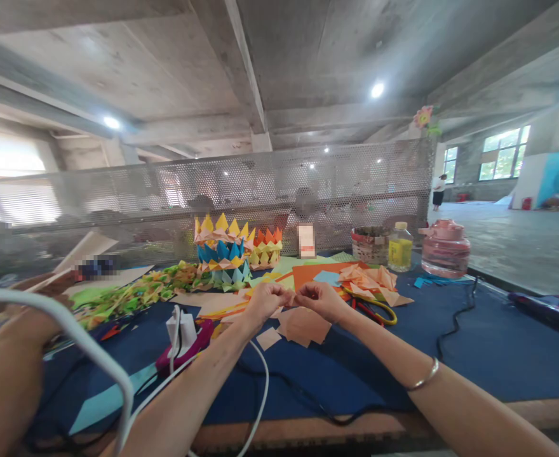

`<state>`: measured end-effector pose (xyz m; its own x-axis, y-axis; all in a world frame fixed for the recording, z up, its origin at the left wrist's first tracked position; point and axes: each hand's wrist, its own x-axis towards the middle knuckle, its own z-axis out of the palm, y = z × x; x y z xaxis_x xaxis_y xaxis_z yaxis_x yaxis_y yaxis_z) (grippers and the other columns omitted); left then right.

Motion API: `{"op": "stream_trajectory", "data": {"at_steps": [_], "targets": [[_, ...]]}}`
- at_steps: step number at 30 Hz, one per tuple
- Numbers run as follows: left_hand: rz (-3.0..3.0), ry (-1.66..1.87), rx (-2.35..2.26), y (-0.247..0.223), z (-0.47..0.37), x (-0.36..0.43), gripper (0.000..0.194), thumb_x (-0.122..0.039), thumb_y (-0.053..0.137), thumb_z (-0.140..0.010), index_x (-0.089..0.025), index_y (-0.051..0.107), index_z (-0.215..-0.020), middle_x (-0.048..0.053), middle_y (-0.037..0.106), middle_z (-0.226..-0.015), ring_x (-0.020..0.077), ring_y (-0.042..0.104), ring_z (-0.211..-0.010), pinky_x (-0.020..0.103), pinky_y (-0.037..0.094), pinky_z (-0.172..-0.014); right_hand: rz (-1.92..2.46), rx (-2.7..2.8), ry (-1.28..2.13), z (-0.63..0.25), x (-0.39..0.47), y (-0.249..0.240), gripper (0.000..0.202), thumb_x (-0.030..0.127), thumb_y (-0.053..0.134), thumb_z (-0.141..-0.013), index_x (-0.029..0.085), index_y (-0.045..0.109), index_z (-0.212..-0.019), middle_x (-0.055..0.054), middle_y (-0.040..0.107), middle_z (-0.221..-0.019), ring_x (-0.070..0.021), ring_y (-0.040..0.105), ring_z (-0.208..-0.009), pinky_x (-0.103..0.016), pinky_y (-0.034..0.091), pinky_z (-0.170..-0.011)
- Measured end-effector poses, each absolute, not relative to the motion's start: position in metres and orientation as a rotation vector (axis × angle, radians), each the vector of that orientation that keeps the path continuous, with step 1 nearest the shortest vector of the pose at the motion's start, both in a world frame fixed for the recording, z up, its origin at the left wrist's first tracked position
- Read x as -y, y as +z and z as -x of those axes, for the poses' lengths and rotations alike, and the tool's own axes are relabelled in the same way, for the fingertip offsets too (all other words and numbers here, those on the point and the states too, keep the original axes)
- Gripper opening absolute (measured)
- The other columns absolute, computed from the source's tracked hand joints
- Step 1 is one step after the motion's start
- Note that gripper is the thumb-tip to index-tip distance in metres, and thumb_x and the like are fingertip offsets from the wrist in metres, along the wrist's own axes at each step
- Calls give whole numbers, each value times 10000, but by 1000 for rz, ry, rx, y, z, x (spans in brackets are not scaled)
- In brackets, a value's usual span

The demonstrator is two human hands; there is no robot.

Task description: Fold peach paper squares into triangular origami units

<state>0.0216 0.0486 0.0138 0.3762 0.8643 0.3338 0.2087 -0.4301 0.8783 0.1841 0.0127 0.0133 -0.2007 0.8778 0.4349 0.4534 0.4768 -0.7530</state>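
Above the blue tabletop my left hand (263, 304) and my right hand (323, 301) meet, fingers pinched together. A small peach scrap of paper (288, 301) seems to be between the fingertips; most of it is hidden. Right below lie tan paper pieces (305, 327) and a small pale paper square (269, 339). Folded orange paper pieces (368, 279) sit in a heap beyond my right hand, with yellow-handled scissors (388, 312) in front of them. Stacked crowns of folded paper points (222, 254) stand behind my left hand.
A co-worker's arm (17, 362) reaches in at left, behind a white curved tube (70, 317). A white plug on a magenta power strip (196, 343), black cable (303, 393), yellow-labelled bottle (399, 251), pink jug (446, 251) and woven basket (369, 244) stand around. Perforated metal screen (336, 171) behind.
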Motion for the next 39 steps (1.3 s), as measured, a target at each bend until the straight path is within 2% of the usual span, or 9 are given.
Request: {"op": "stream_trajectory", "data": {"at_steps": [7, 12, 18, 23, 25, 31, 35, 39], "targets": [[-1861, 1087, -949, 12, -24, -47, 353, -479, 654, -584, -131, 615, -538, 36, 613, -537, 144, 542, -542, 250, 415, -551, 1140, 1870, 551, -185, -16, 8, 377, 490, 557, -726, 123, 587, -644, 17, 520, -561, -75, 414, -516, -197, 302, -479], [-1852, 1051, -952, 15, -23, -44, 357, -474, 676, -586, -130, 604, -520, 36, 614, -539, 134, 539, -547, 249, 412, -582, 1108, 1876, 542, -189, -22, 7, 269, 377, 570, -730, 124, 590, -641, 5, 561, -577, -81, 439, -526, -198, 331, -502], [-1710, 1075, -942, 20, -21, -40, 317, -423, 714, -561, -122, 651, -634, 45, 649, -615, 147, 574, -611, 251, 425, -616, 1171, 1829, 480, -194, -23, 10, 224, 329, 555, -742, 121, 613, -681, -11, 602, -609, -98, 486, -551, -199, 355, -503], [-1706, 1098, -987, 18, -22, -42, 251, -350, 723, -540, -124, 614, -541, 32, 620, -560, 134, 552, -569, 247, 416, -596, 1174, 1861, 473, -194, -23, 10, 147, 248, 545, -741, 130, 614, -687, -20, 636, -652, -115, 539, -605, -217, 399, -571], [-1712, 1090, -959, 17, -22, -43, 249, -356, 708, -562, -125, 615, -563, 30, 620, -564, 134, 556, -573, 248, 422, -604, 1173, 1886, 453, -194, -24, 11, 158, 251, 532, -751, 129, 621, -705, -27, 644, -667, -121, 548, -614, -220, 404, -574], [-1811, 988, -900, 8, -22, -53, 343, -424, 649, -623, -105, 650, -749, 68, 655, -684, 140, 573, -600, 238, 421, -563, 1469, 1855, 136, -215, -27, 24, 132, 183, 516, -742, 149, 642, -725, -41, 671, -726, -145, 573, -664, -230, 394, -599], [-1924, 917, -972, -3, -20, -61, 284, -370, 635, -617, -110, 654, -729, 46, 631, -635, 129, 550, -558, 220, 400, -504, 1639, 1713, 10, -249, -25, 40, 181, 195, 495, -751, 135, 654, -814, -106, 669, -804, -205, 577, -725, -282, 371, -609], [-2076, 902, -1032, -9, -19, -64, 220, -306, 597, -623, -111, 665, -698, 31, 609, -584, 115, 526, -519, 212, 391, -492, 2019, 1532, -323, -280, -18, 48, 224, 207, 509, -751, 191, 650, -924, -127, 653, -895, -247, 574, -819, -307, 368, -626]]}}
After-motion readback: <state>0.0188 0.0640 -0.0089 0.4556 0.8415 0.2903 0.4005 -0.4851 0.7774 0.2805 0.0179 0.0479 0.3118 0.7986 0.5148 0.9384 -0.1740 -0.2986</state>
